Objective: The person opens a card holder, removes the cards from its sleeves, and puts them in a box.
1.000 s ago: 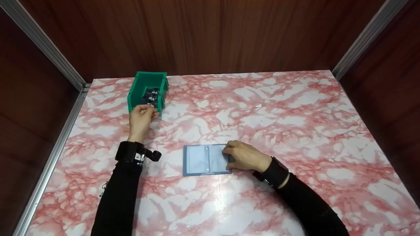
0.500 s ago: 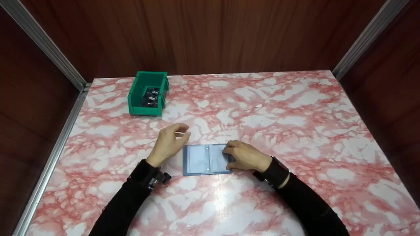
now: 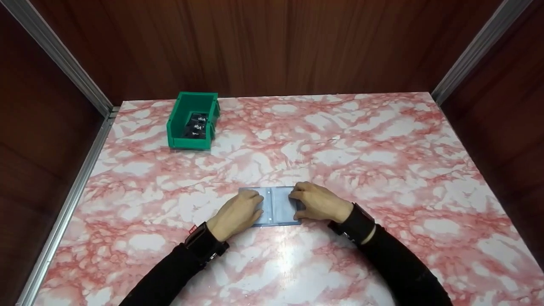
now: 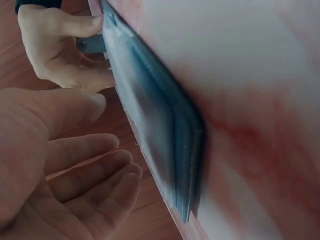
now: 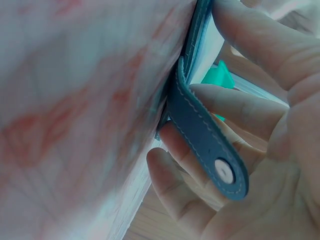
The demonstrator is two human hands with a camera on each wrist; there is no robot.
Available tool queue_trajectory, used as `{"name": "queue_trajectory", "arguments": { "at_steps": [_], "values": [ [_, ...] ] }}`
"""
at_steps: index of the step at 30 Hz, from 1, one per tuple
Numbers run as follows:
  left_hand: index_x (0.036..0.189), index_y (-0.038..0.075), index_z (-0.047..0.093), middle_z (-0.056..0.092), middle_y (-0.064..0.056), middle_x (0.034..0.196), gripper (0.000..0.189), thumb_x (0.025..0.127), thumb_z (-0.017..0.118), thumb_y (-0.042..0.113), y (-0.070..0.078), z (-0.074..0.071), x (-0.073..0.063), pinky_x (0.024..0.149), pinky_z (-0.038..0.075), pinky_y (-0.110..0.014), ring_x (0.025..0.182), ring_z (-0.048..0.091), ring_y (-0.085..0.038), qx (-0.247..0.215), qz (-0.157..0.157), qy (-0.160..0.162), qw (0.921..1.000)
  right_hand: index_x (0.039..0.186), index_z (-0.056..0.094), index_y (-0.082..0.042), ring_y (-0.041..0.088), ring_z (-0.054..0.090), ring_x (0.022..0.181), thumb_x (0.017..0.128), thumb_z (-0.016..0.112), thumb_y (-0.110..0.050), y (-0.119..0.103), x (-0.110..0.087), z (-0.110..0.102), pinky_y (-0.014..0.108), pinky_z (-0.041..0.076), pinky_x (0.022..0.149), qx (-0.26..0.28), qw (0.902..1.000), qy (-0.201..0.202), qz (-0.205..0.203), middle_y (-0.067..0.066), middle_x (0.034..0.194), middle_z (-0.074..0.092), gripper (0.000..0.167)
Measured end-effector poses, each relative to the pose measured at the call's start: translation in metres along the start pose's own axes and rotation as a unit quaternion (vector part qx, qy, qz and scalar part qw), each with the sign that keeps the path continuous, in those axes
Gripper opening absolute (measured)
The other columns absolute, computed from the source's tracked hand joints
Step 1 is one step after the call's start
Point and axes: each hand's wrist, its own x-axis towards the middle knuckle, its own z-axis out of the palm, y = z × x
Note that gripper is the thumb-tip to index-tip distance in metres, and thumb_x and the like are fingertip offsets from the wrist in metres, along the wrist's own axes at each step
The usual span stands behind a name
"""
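A blue card holder (image 3: 282,205) lies spread on the table, its clear sleeves facing up and ring fittings along the middle. In the right wrist view its strap (image 5: 207,137) with a metal snap sticks out past the edge. My right hand (image 3: 318,203) holds the holder's right edge, thumb on the near side and fingers on the far side. Over the left half is my left hand (image 3: 238,214), partly covering it. In the left wrist view its relaxed fingers (image 4: 90,170) are beside the clear sleeves (image 4: 142,107), holding nothing.
A green bin (image 3: 190,143) stands at the back left, with several black cards (image 3: 195,127) marked in white lettering inside. The red-and-white marbled table (image 3: 361,140) is bounded by dark wood panels (image 3: 272,46) at the back and sides.
My left hand has moved from the front of the green bin, right and toward me, to the left half of the card holder. My right hand has stayed on the holder's right edge.
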Motion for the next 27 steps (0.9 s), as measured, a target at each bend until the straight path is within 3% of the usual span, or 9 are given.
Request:
{"name": "queue_trajectory", "arguments": {
  "at_steps": [3,10,27],
  "values": [
    [0.082,0.000,0.066,0.061,-0.010,0.084,0.011,0.088,0.075,0.002,0.0015,0.0017,-0.0010,0.071,0.056,-0.035,0.076,0.059,-0.023,0.014,0.004,-0.014,0.9998,0.116,0.075,0.001,0.024,0.061,0.087,0.080,0.093,-0.022,0.0004,-0.0003,0.0000,0.037,0.056,0.078,0.002,1.0000,0.004,-0.003,0.010,0.102,0.064,0.046],
    [0.081,-0.003,0.066,0.059,-0.010,0.081,0.012,0.087,0.076,0.002,0.0041,0.0002,-0.0010,0.071,0.055,-0.034,0.076,0.059,-0.025,0.041,0.008,-0.034,0.9985,0.115,0.075,0.002,0.025,0.063,0.087,0.079,0.095,-0.021,0.0002,-0.0001,-0.0005,0.038,0.057,0.079,0.004,0.9997,0.016,-0.016,0.010,0.103,0.065,0.047],
    [0.080,-0.003,0.067,0.058,-0.011,0.079,0.012,0.087,0.075,0.000,0.0059,0.0022,-0.0002,0.067,0.056,-0.035,0.072,0.059,-0.027,0.018,0.001,-0.021,0.9996,0.118,0.075,0.003,0.025,0.062,0.090,0.080,0.093,-0.021,-0.0005,-0.0007,-0.0009,0.038,0.056,0.081,0.001,0.9999,0.000,-0.016,0.011,0.104,0.064,0.049]
  ]
}}
